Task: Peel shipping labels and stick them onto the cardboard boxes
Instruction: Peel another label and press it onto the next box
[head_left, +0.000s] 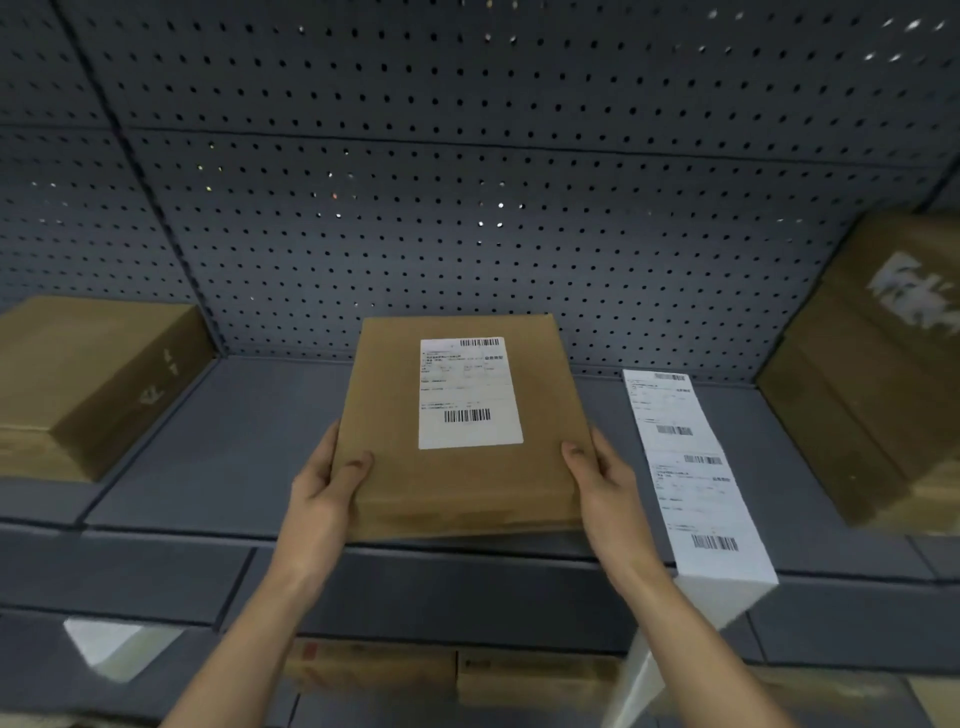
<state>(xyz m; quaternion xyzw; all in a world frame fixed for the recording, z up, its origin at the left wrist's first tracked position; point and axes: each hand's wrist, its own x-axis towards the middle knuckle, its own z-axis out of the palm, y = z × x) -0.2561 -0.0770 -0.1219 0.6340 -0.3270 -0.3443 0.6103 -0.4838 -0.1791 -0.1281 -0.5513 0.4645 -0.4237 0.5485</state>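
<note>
- Flat cardboard box (457, 467) sits dead centre, held over the front part of the grey shelf (234, 441). Can't really tell if its bottom is resting on the shelf or just off it.
- Left hand (322, 493) has the near left corner: thumb on top, the rest of the fingers (358, 462) curled round the edge and clamped on the box.
- Right hand (605, 483) does the same on the near right corner, thumb on the top face, other fingers tucked under out of sight.
- There's a white shipping label (470, 392) stuck flat on the top face, toward the far half, with barcodes top and bottom. The text is too blurry to read.
- Just right of the box, a strip of labels (691, 478) lies on the shelf and droops over the front edge.
- Bigger cardboard box (88, 384) on the shelf at far left, and a stack of brown boxes (872, 374) at far right with a blurry white mark on it.
- Grey pegboard (467, 182) makes up the back wall.
- Below the shelf front there are more boxes (452, 670), plus a bit of white paper (114, 644) at lower left.
</note>
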